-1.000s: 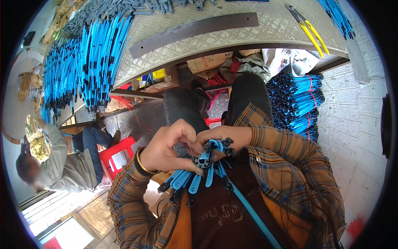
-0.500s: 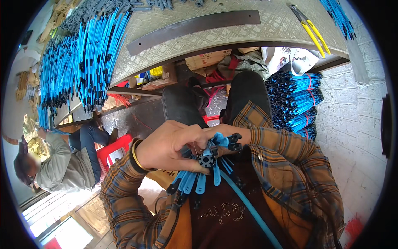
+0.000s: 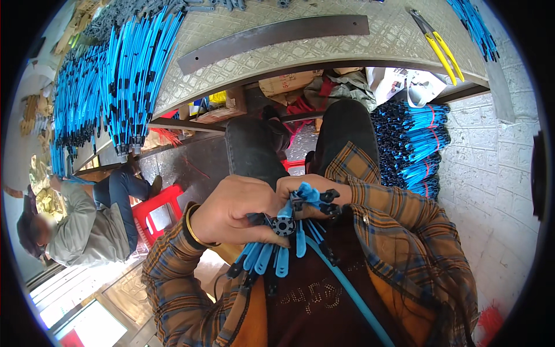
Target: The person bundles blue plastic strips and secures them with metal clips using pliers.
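A round black notched hub (image 3: 283,226) sits in front of my chest, with blue umbrella ribs (image 3: 262,259) fanning out below and around it. My left hand (image 3: 236,209) is closed beside the hub, thumb stretched under it and fingers curled. A black rib end (image 3: 258,219) pokes out between that thumb and forefinger. On the other side, my right hand (image 3: 341,192) is closed round a bunch of ribs with black joints (image 3: 329,203); its fingertips are mostly hidden behind them. A long blue strip (image 3: 351,295) runs down from the hub across my lap.
Above my knees is a patterned table (image 3: 231,75) with a curved metal strip (image 3: 277,40), yellow-handled pliers (image 3: 437,49) and heaps of blue ribs (image 3: 139,75). Tied rib bundles (image 3: 425,144) are stacked at right. A person (image 3: 87,225) sits at left near a red stool (image 3: 153,214).
My left fingers have drawn back a little from the hub's top, and a black rib end now shows in their grip. The hub has shifted slightly down and left.
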Demonstrator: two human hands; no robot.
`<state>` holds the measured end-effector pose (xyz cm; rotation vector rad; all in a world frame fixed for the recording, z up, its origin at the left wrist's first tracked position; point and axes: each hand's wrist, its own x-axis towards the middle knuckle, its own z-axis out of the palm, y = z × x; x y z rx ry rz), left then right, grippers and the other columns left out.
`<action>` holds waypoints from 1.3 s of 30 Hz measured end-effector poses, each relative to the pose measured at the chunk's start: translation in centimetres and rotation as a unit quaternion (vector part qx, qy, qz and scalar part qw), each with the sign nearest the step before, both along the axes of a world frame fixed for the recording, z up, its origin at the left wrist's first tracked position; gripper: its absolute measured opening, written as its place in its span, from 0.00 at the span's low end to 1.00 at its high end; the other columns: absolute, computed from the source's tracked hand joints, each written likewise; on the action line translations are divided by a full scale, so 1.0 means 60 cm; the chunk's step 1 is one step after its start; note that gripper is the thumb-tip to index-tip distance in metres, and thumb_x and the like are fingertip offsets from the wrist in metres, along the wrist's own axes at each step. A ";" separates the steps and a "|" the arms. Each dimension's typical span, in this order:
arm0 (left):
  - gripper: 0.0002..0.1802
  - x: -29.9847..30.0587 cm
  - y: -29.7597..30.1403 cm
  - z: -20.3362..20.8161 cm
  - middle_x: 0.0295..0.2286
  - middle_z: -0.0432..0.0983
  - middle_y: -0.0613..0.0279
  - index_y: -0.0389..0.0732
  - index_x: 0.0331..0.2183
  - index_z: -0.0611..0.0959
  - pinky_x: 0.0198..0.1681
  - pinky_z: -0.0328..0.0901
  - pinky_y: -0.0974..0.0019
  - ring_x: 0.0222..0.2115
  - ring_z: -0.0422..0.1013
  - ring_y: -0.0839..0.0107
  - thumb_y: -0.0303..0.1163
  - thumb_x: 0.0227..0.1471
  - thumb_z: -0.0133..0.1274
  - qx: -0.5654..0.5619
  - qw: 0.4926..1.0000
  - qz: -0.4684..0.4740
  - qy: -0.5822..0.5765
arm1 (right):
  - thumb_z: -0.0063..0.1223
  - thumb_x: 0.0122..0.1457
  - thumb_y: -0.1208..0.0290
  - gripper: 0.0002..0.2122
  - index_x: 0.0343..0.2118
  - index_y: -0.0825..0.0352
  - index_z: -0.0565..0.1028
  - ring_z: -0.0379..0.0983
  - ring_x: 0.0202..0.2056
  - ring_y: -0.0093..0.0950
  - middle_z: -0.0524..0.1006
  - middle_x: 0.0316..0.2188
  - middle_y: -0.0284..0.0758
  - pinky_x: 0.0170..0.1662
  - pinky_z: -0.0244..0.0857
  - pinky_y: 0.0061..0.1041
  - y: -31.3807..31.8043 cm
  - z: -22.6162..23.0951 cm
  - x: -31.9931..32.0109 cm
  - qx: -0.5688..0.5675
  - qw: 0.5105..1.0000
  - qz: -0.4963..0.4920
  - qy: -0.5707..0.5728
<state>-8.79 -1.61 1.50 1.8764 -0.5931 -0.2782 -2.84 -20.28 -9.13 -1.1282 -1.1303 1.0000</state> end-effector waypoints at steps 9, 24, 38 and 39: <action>0.21 -0.010 -0.004 0.000 0.18 0.68 0.62 0.42 0.20 0.70 0.22 0.61 0.67 0.20 0.68 0.62 0.36 0.28 0.68 0.029 1.000 0.003 -0.006 | 0.56 0.48 0.63 0.13 0.30 0.66 0.67 0.68 0.31 0.28 0.68 0.29 0.33 0.33 0.62 0.26 -0.003 0.017 0.004 -0.033 0.999 0.003 -0.014; 0.43 0.020 -0.017 -0.001 0.19 0.71 0.66 0.38 0.40 0.67 0.26 0.65 0.73 0.22 0.71 0.73 0.37 0.19 0.73 0.000 0.994 -0.026 0.104 | 0.57 0.46 0.71 0.19 0.42 0.67 0.69 0.68 0.41 0.28 0.69 0.39 0.37 0.44 0.62 0.24 0.008 -0.009 0.025 0.033 0.973 0.215 0.084; 0.23 -0.038 -0.049 0.011 0.25 0.70 0.59 0.37 0.46 0.64 0.32 0.64 0.74 0.27 0.67 0.74 0.28 0.48 0.50 -0.279 0.878 0.326 -0.214 | 0.58 0.44 0.75 0.20 0.43 0.67 0.68 0.67 0.39 0.31 0.68 0.37 0.37 0.44 0.60 0.25 0.068 0.015 0.034 0.022 0.941 -0.306 0.140; 0.26 -0.034 -0.068 -0.001 0.28 0.70 0.57 0.36 0.48 0.62 0.36 0.64 0.72 0.30 0.67 0.71 0.26 0.47 0.51 -0.190 0.871 0.403 -0.206 | 0.58 0.43 0.76 0.21 0.43 0.67 0.68 0.67 0.39 0.32 0.68 0.37 0.38 0.44 0.60 0.26 0.087 0.009 0.034 0.046 0.932 -0.326 0.154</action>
